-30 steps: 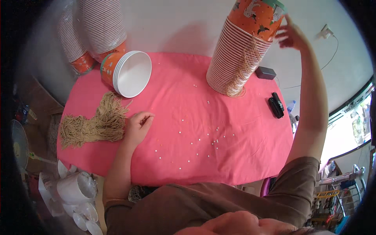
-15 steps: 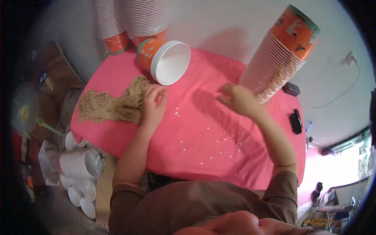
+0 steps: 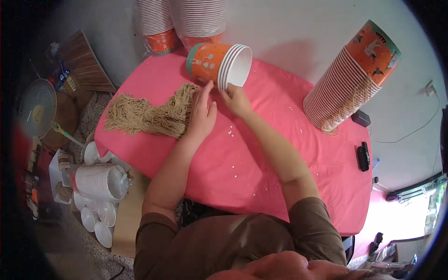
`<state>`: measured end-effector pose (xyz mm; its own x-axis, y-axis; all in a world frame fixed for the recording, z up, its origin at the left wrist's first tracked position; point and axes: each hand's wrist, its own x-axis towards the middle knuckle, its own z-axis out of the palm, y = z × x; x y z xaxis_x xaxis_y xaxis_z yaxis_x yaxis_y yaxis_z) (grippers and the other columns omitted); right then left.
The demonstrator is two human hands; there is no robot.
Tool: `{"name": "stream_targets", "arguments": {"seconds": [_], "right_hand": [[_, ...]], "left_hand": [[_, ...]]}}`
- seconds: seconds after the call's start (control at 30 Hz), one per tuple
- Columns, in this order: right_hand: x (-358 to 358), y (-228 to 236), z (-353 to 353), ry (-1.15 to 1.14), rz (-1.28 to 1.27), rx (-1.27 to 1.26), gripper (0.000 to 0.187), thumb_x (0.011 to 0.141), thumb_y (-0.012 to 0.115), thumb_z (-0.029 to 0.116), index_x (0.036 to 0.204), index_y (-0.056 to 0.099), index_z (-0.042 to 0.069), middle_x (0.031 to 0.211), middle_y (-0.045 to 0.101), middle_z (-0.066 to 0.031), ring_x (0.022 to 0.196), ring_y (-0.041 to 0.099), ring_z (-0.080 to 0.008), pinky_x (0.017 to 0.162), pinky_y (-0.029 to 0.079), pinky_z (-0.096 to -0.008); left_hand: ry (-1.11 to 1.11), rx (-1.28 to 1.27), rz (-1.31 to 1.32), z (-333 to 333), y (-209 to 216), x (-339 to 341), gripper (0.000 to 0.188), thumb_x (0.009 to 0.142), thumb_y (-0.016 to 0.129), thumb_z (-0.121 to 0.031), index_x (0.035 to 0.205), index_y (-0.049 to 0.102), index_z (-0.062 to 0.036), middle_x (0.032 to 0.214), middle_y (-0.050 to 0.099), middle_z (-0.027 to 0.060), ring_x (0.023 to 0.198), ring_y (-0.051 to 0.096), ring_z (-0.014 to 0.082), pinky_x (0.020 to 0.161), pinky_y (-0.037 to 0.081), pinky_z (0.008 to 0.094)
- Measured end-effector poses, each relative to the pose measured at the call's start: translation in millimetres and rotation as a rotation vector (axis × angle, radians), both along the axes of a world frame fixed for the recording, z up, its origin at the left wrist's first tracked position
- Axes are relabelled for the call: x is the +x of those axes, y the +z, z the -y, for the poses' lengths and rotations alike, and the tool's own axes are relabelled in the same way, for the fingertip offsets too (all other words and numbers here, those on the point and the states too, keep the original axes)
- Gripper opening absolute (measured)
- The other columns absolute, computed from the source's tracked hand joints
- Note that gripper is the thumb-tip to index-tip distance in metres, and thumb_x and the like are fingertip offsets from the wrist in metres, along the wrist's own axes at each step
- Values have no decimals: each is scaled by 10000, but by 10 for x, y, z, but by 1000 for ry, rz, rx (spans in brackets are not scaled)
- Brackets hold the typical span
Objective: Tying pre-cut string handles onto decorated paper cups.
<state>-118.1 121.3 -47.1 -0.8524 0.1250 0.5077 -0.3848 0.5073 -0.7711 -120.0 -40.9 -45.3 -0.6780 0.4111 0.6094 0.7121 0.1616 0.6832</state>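
Observation:
A short nested stack of orange paper cups [image 3: 210,61] with white rims lies on its side at the back of the table, mouths facing right. My right hand [image 3: 238,101] reaches across to it, its fingers closed at the lower rim of the front cup. My left hand [image 3: 201,115] is open, its fingers stretched toward the underside of the same cups; whether they touch is unclear. Just left of that hand lies a loose bundle of tan strings [image 3: 149,114]. A tall stack of upside-down orange cups [image 3: 343,86] leans at the right, with tan strings down its side.
Small white beads [image 3: 230,133] are scattered over the pink tablecloth [image 3: 261,154]. Two plastic-wrapped cup stacks [image 3: 200,21] stand against the wall. A black clip-like object [image 3: 363,157] and a dark box [image 3: 361,118] sit near the right edge. White cups [image 3: 98,183] and a fan [image 3: 38,109] are at lower left.
My right hand has moved left from beside the tall stack to the lying cups' rim. My left hand's fingers have straightened toward those cups. The whole view has shifted slightly.

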Motion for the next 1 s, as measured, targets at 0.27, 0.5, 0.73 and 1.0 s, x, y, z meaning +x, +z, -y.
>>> {"name": "stream_targets", "arguments": {"seconds": [0.27, 0.5, 0.73, 1.0], "right_hand": [[568, -67, -327, -177, 14, 213, 203, 820, 684, 228, 981, 697, 105, 842, 661, -188, 752, 650, -377, 631, 519, -441], [703, -33, -337, -181, -139, 406, 177, 747, 725, 235, 750, 659, 71, 732, 640, -174, 674, 626, -378, 585, 497, -463], [1180, 180, -876, -121, 53, 331, 259, 807, 737, 285, 850, 684, 35, 717, 641, -181, 592, 609, -309, 571, 486, -407], [1807, 839, -1020, 131, 285, -41, 222, 822, 713, 51, 1019, 673, -43, 919, 706, -39, 798, 615, -101, 707, 514, -271]], "left_hand": [[83, -154, -274, -233, 158, 220, 742, 867, 634, -256, 1503, 262, -171, 1563, 43, 243, 1413, 45, 506, 1136, 145, 561], [111, -161, -256, -388, 133, 272, 777, 836, 691, -276, 1490, 290, -160, 1558, 74, 251, 1415, -28, 505, 1139, 153, 553], [114, -156, -273, -357, 83, 167, 793, 827, 709, -317, 1485, 297, -158, 1559, 94, 238, 1424, 8, 485, 1142, 176, 532], [13, -94, -54, -238, 33, 165, 611, 870, 666, -219, 1412, 418, -86, 1488, 339, 190, 1382, 318, 334, 1124, 275, 425]]}}
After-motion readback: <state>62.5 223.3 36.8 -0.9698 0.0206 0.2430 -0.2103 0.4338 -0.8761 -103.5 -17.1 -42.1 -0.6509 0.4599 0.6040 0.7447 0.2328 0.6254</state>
